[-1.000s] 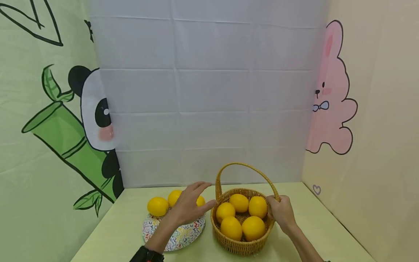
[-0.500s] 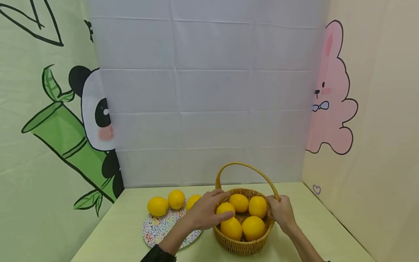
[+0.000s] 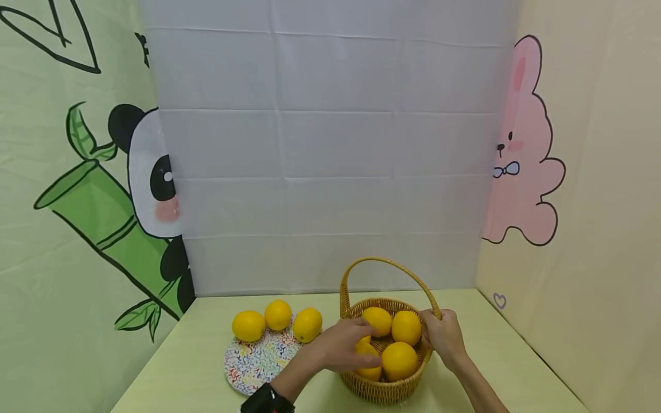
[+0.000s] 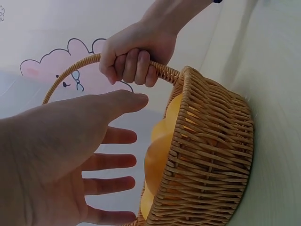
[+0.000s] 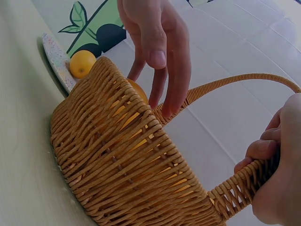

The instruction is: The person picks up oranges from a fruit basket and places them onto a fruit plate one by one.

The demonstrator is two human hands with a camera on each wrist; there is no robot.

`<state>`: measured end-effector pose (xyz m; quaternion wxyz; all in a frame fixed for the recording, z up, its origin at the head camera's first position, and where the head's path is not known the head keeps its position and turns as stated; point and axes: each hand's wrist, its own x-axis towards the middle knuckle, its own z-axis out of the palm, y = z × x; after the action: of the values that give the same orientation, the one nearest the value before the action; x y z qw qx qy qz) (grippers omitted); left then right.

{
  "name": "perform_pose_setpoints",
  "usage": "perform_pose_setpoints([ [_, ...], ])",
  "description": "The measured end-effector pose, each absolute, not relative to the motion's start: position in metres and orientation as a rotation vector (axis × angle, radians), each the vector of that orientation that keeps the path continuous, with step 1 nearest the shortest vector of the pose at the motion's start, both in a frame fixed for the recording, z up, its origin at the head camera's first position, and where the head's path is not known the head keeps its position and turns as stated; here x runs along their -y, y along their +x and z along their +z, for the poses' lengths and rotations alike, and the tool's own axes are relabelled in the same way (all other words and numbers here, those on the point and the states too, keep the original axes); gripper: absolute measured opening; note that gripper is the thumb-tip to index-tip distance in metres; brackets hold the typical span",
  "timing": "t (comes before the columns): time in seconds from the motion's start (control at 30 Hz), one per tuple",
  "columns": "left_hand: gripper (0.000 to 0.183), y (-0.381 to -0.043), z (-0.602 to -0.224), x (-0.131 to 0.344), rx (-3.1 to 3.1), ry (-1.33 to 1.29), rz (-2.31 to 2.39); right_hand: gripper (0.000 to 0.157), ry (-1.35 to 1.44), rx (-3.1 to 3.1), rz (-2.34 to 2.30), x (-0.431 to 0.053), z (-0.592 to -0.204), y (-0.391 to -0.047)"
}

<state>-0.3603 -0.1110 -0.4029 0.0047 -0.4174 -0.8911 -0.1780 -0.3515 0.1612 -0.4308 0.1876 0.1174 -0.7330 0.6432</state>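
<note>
A woven wicker basket (image 3: 379, 392) with a tall arched handle (image 3: 384, 261) stands on the table and holds several yellow-orange fruits (image 3: 400, 361), round and smooth like oranges or lemons. My right hand (image 3: 445, 338) grips the handle near its right base, fingers curled round it in the left wrist view. Over the basket's left rim reaches my left hand (image 3: 345, 346), hiding part of the fruits there. Its fingers (image 4: 115, 160) are spread and fairly straight with nothing between them; the right wrist view shows the hand (image 5: 160, 47) just above the rim.
Left of the basket lies a flat round plate (image 3: 250, 367) with a multicoloured speckled pattern. Three similar fruits (image 3: 248, 326) sit along its back edge. A grey cloth wall (image 3: 330, 172) closes off the table (image 3: 506, 350) behind, with printed walls either side.
My left hand has moved right, from above the plate to over the basket's left side, uncovering the plate's rightmost fruit. The right hand and basket stay in place.
</note>
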Motion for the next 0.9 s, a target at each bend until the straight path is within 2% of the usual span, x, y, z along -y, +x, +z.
perform_pose_setpoints([
  [0.7,0.040,-0.369,-0.417,0.096,2.780,-1.532,-0.480,0.049,0.345,2.059,1.799,-0.162,-0.431,-0.350],
  [0.9,0.036,-0.370,-0.417,0.089,2.823,-1.510,-0.481,0.050,0.370,2.046,1.818,-0.162,-0.432,-0.350],
])
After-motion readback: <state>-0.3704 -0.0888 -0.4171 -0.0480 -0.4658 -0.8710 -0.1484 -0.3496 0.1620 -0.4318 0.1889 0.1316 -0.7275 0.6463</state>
